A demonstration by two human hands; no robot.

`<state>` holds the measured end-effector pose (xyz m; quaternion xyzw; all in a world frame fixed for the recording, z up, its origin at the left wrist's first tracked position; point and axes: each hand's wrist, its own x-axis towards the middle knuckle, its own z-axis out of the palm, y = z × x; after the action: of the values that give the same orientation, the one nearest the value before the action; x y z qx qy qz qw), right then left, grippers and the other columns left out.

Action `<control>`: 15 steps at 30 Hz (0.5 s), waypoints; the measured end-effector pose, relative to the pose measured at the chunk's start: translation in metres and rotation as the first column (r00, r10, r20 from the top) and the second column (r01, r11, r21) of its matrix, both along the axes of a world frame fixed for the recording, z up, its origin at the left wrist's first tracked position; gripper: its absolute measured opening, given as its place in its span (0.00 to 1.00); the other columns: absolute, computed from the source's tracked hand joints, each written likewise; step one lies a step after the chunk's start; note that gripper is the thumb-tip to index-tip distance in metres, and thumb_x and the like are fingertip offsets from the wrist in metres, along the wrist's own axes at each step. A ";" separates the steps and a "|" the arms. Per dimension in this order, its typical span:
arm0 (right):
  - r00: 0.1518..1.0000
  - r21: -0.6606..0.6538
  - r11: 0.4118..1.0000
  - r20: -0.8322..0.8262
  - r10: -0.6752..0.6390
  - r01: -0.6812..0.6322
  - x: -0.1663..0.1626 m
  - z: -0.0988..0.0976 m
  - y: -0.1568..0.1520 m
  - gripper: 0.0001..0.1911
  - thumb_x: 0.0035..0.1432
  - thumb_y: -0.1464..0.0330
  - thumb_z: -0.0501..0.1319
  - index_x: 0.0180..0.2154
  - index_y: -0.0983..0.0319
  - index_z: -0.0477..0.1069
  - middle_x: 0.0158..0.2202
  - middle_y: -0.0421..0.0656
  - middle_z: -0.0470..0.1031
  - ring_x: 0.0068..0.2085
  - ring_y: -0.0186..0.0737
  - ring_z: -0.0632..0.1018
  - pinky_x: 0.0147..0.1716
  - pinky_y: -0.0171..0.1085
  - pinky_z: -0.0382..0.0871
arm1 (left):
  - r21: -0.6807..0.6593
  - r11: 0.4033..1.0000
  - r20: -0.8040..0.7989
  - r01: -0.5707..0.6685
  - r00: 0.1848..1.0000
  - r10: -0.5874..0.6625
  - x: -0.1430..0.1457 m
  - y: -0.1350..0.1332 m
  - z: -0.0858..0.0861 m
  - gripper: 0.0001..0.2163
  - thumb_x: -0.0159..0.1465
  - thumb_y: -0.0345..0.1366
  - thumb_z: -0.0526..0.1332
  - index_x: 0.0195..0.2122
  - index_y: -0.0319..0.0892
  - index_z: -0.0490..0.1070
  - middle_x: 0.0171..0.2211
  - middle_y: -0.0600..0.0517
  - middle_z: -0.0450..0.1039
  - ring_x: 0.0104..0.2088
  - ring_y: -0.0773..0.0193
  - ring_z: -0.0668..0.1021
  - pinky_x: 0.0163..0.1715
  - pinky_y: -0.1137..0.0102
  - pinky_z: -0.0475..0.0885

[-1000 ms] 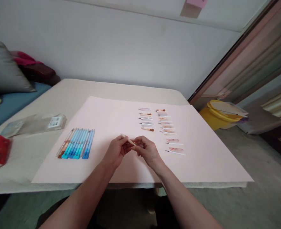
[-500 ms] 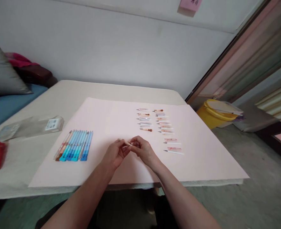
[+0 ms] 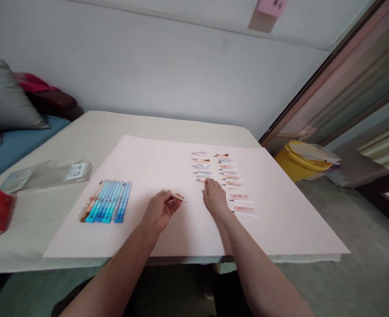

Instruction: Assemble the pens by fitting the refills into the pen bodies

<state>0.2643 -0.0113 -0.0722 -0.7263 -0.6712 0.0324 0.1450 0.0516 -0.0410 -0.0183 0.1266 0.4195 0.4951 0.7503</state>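
Two bare hands at work above a pale pink sheet [image 3: 155, 163] spread over the cloth-covered cream desk [image 3: 168, 123]. The left hand [image 3: 158, 211] pinches a slender off-white pen part [image 3: 177, 197] between thumb and fingers, above the sheet's near middle; its far end projects freely, a grip that probably keeps this end accessible. The right hand [image 3: 215, 196] reaches toward the desk's far edge, its fingers close together over a small light-and-brown tube [image 3: 200, 179] at the near end of the left column of parts; whether they pinch it cannot be told. To the right lies a second column, where pink-patterned clear tubes [image 3: 244, 209] lie beside thin white refills with dark tips, an arrangement that presumably keeps matching pieces together. Near the sheet's left edge, blue and brown pens [image 3: 107, 202] lie side by side, apparently aligned for order and kept clear of the loose parts.
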 end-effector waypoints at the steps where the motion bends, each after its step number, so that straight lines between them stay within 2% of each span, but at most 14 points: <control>1: 1.000 -0.003 1.000 0.020 -0.004 0.004 -0.001 0.000 0.000 0.20 0.58 0.71 0.54 0.53 0.63 0.63 0.51 0.53 0.69 0.52 0.49 0.67 0.47 0.44 0.60 | -0.001 1.000 -0.001 0.000 1.000 0.000 0.000 0.000 0.000 0.06 0.60 0.28 0.58 0.26 0.35 0.69 0.29 0.44 0.76 0.29 0.65 0.79 0.28 0.75 0.75; 5: 0.995 0.026 0.999 0.097 -0.025 0.022 -0.009 0.003 -0.002 0.11 0.57 0.69 0.56 0.44 0.62 0.68 0.40 0.50 0.72 0.43 0.48 0.70 0.39 0.41 0.62 | -0.008 1.000 -0.009 -0.010 1.000 0.010 -0.001 0.001 0.000 0.06 0.60 0.28 0.58 0.26 0.35 0.69 0.29 0.44 0.76 0.30 0.65 0.79 0.28 0.75 0.75; 10: 1.000 -0.048 0.999 0.018 -0.001 0.002 -0.016 0.002 -0.005 0.08 0.61 0.70 0.52 0.39 0.61 0.68 0.38 0.49 0.71 0.36 0.42 0.72 0.29 0.36 0.59 | 0.001 1.000 -0.029 -0.025 0.999 0.025 -0.002 0.002 0.000 0.06 0.59 0.27 0.58 0.26 0.34 0.69 0.28 0.44 0.76 0.28 0.66 0.78 0.28 0.75 0.75; 12: 0.997 -0.057 0.996 -0.053 0.063 -0.066 -0.020 0.009 -0.008 0.07 0.61 0.71 0.52 0.38 0.61 0.68 0.37 0.46 0.71 0.33 0.40 0.72 0.29 0.35 0.59 | 0.002 0.998 -0.027 -0.058 0.998 0.058 -0.005 0.005 0.001 0.06 0.59 0.26 0.57 0.25 0.34 0.68 0.28 0.43 0.75 0.28 0.66 0.78 0.29 0.75 0.75; 15: 0.939 0.035 0.963 -0.217 0.268 -0.267 -0.029 0.027 -0.019 0.05 0.61 0.71 0.53 0.36 0.61 0.68 0.35 0.44 0.71 0.34 0.38 0.72 0.32 0.34 0.61 | -0.011 0.984 -0.024 -0.179 0.984 0.179 -0.011 0.011 0.000 0.06 0.59 0.24 0.56 0.26 0.36 0.67 0.26 0.45 0.74 0.27 0.67 0.78 0.29 0.74 0.75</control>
<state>0.2348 -0.0301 -0.0454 -0.6198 -0.7436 0.1302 0.2144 0.0406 -0.0298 -0.0180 0.0891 0.4411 0.5562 0.6986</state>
